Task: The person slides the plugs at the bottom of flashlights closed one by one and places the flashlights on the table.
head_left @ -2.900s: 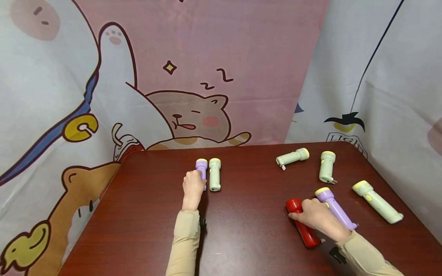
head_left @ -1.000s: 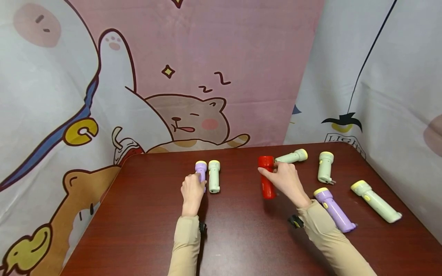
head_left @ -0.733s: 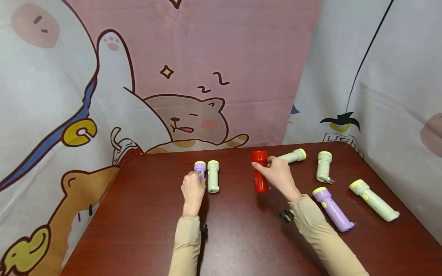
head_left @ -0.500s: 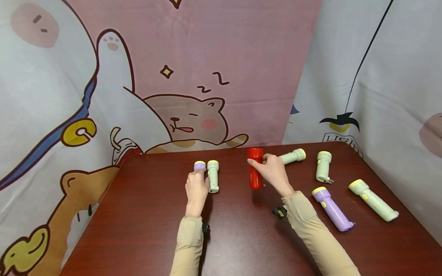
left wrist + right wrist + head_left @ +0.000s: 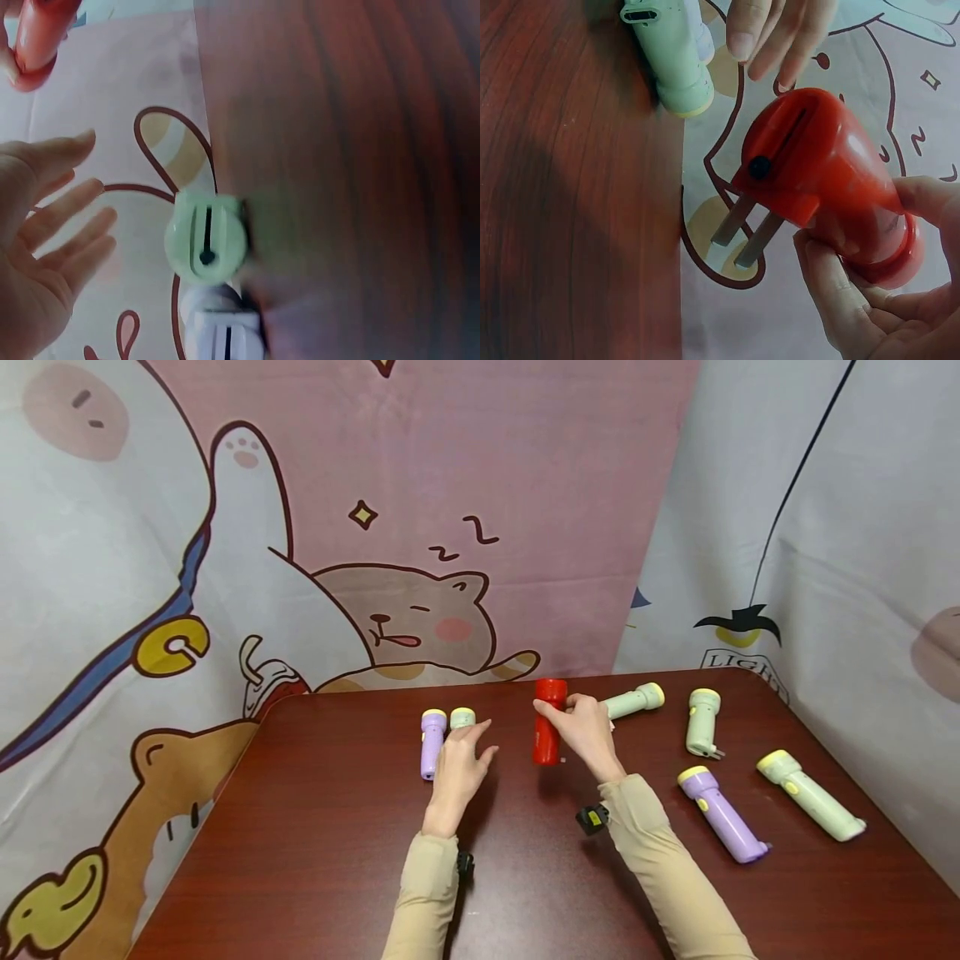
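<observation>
My right hand [image 5: 588,731] grips a red flashlight [image 5: 547,735] by its neck, thumb on one side and fingers on the other, held above the table. In the right wrist view two metal plug prongs [image 5: 748,232] stick out of its tail. My left hand [image 5: 459,772] holds nothing, its fingers spread toward the red flashlight. It passes over a pale green flashlight [image 5: 462,718], hiding most of that body in the head view. Close beside on the left lies a purple flashlight [image 5: 432,745], head pointing to the back. Both tails show in the left wrist view.
On the table's right lie a purple flashlight [image 5: 722,814] and three pale green ones: a long flashlight [image 5: 813,797], a shorter flashlight [image 5: 703,722] with prongs out, and another flashlight [image 5: 636,702] near the back edge. A printed curtain [image 5: 570,510] hangs behind the brown table [image 5: 300,860].
My right hand picked up the red flashlight from the right side and carried it left and back. My left hand let go of the left purple flashlight and moved right with fingers opened.
</observation>
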{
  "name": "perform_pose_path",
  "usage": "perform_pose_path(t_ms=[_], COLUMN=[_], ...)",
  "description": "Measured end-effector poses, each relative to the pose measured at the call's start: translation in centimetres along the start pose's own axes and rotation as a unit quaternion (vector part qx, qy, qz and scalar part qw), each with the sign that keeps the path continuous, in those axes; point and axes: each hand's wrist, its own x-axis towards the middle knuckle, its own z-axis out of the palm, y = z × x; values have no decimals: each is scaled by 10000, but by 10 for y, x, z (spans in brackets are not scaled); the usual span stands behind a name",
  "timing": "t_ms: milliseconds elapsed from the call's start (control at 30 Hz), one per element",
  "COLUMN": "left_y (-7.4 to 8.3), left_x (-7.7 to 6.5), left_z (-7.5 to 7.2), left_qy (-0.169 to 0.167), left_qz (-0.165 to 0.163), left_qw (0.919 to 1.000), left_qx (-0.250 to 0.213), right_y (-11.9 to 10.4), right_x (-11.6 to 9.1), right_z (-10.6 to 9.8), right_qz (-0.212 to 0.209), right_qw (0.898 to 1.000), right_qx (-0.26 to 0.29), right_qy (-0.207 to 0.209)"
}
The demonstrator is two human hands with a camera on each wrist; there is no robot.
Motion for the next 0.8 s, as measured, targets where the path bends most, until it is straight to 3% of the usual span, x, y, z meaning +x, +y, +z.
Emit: perform_pose_path(t_ms=[300,567,800], left_y=[20,36,45], left_x=[0,0,-1], left_z=[3,4,8], left_qy=[-302,-540,-372], left_qz=[602,816,1044], left_qw=[9971,9942,9933], left_qx=[-354,-445,-331], right_y=[-1,-2,-5], right_x=[5,6,6], right_z=[0,0,1], right_qz=[74,135,181], right_qw=[9998,9996,9994], right_qx=[175,209,233], right_qy=[70,108,157])
